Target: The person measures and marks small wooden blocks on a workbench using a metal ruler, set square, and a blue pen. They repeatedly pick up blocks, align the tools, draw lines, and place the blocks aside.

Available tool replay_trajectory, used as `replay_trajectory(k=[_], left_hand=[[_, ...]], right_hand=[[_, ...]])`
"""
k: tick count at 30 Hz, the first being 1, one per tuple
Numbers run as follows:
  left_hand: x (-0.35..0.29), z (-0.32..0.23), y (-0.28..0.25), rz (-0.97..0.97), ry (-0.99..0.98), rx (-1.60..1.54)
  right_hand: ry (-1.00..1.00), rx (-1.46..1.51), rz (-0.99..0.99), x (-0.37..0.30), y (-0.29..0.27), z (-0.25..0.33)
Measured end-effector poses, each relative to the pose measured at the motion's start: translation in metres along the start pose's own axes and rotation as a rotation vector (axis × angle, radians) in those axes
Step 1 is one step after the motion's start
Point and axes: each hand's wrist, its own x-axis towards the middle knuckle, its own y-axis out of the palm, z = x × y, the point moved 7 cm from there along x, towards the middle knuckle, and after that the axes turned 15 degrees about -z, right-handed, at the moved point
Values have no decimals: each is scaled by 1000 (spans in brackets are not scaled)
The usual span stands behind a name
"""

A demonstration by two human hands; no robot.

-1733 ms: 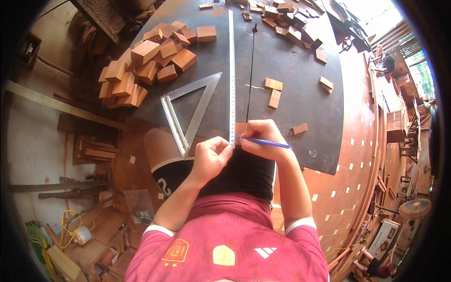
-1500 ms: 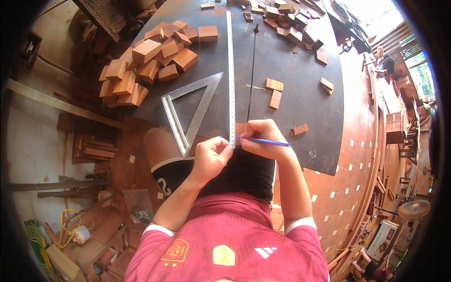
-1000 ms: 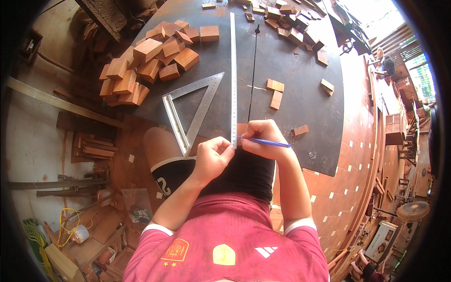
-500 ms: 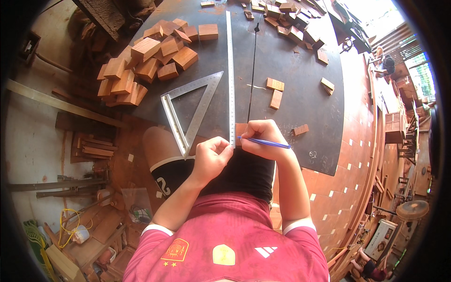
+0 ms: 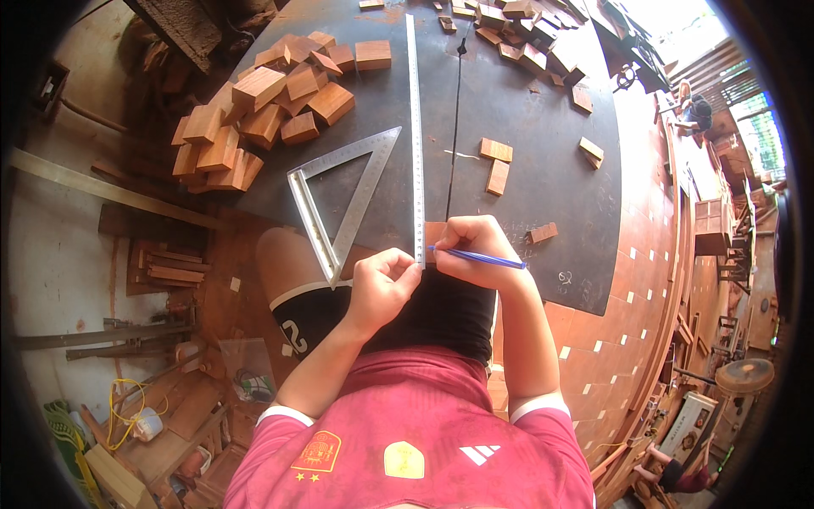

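My left hand (image 5: 386,284) pinches the near end of a long metal ruler (image 5: 415,136), which stretches away across the dark tabletop. Between the fingers of my right hand (image 5: 476,246) is a blue pen (image 5: 487,258), its tip beside the ruler's near end. A reddish-brown wood block (image 5: 435,231) shows partly between the ruler and my right hand; the rest of it is hidden. To the left of the ruler lies a metal triangle square (image 5: 363,199), its lower corner close to my left hand.
Wood blocks are heaped (image 5: 254,106) at the table's far left, and more blocks (image 5: 530,38) lie at the far right. Two small blocks (image 5: 497,163), a grooved piece (image 5: 542,232) and another block pair (image 5: 592,153) sit right of the ruler. Other people (image 5: 697,112) are in the background.
Both hands, the ruler and the pen hold nearly the same position. The view has shifted slightly, and a person at the lower right has moved.
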Motion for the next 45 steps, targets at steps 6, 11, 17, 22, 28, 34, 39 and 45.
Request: replay_trajectory(k=[6,11,17,22,28,34,39,45], left_hand=[[0,-1,0,-11,29,11],[0,-2,0,-18,54,15],[-1,-3,-1,-34,71,40],[0,-5,-1,-40,100,42],[1,-6,-1,-39,97,54],[1,-7,-1,-32,94,49],[0,-8,-1,-23,94,44],[0,-6,-1,-25,98,38]], right_hand=[[21,16,-7,0,1,-7],[1,-7,-21,0,1,-5],[-5,-20,-20,0,1,1],[-7,-36,-3,0,0,3],[3,-2,-3,-1,1,1],[9,-12,7,-1,1,2],[41,-13,24,-1,2,0],[22,-80,20,-1,1,-1]])
